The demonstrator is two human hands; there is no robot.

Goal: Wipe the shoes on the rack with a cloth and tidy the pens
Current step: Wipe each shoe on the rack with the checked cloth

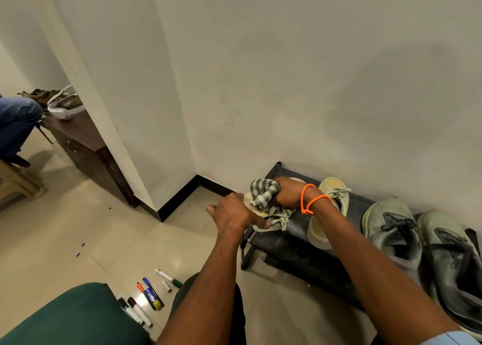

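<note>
Up front, striped cloth (262, 193) bunched in right hand (287, 192).

Striped cloth on a pale shoe, pens on the floor

The grey-striped cloth (262, 193), bunched in the right hand's fingers (283, 192), presses a pale-yellow sneaker (273, 220) which the left hand's fingers (234, 214) grip at the black rack's (292, 243) end; its mate (330, 211) and two grey sneakers (417, 243) stand beyond; marker pens (151, 292) lie scattered below.

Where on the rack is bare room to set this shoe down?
A bare patch of the rack top lies at its left end, bordered by the pale shoe. Rightward is crowded: two grey shoes fill that end.
</note>
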